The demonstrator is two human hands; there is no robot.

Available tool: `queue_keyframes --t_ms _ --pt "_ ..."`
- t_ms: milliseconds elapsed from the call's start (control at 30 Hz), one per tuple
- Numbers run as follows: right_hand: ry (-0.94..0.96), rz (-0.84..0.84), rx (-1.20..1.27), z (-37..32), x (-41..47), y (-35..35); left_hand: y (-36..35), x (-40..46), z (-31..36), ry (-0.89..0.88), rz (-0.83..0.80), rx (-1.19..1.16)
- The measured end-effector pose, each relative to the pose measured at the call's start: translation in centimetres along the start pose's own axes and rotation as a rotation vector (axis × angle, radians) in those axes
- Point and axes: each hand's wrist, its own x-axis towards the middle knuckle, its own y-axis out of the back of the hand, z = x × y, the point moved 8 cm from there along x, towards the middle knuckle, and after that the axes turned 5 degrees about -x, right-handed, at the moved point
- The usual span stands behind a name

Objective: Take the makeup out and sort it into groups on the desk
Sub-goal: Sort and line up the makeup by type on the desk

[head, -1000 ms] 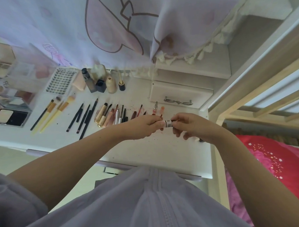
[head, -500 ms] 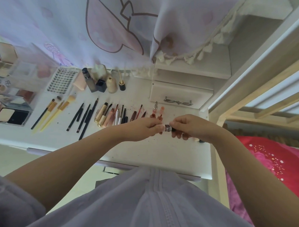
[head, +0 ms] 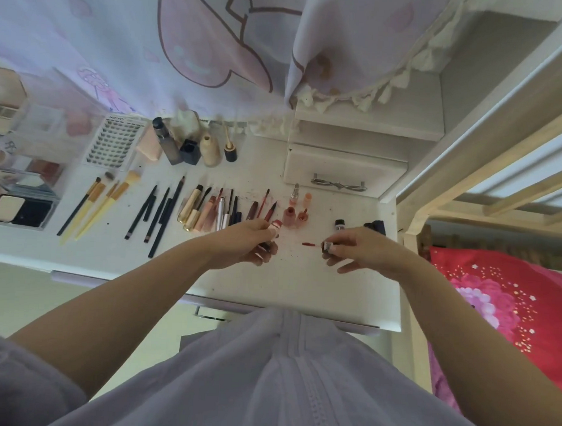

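My left hand grips a small lip gloss tube with a pinkish-red body. My right hand pinches its silver cap, whose red-tipped applicator wand points left into the gap between the hands. Both hands hover over the white desk. Behind them lie rows of makeup: yellow-handled brushes, black pencils, gold and pink tubes, and small lip glosses.
Bottles and a lash tray stand at the back. A clear organiser with compacts sits at far left. A small drawer unit is at back right, with dark small items near it. A curtain hangs above; red bedding lies right.
The hands were together on the closed tube. They have pulled apart, the right hand drawing the cap and wand out to the right, the left keeping the tube.
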Motion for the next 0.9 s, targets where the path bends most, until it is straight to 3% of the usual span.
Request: queue_keyframes --t_ms 100,267,400,533,667,900 --pt "-0.05 0.075 0.005 1.3 1.1 -1.5 0.1 0.4 -0.7 -0.051 0.084 0.126" --pt "0.015 0.215 0.288 1.8 2.3 -2.7 2.0 0.8 -0.3 -0.241 0.458 0.505" --pt "0.032 0.312 0.366 2.1 3.4 -3.1 1.4 1.3 0.2 -0.352 0.495 0.559" --pt "0.106 0.467 0.05 0.9 4.7 -3.6 0.8 2.4 0.6 -0.47 0.552 0.775" --pt "0.108 0.55 -0.193 0.2 6.1 -4.6 1.1 3.5 0.0 -0.483 0.626 1.01" --pt "0.097 0.504 -0.269 -0.1 6.4 -5.3 1.1 3.4 -0.3 -0.471 0.614 1.037"
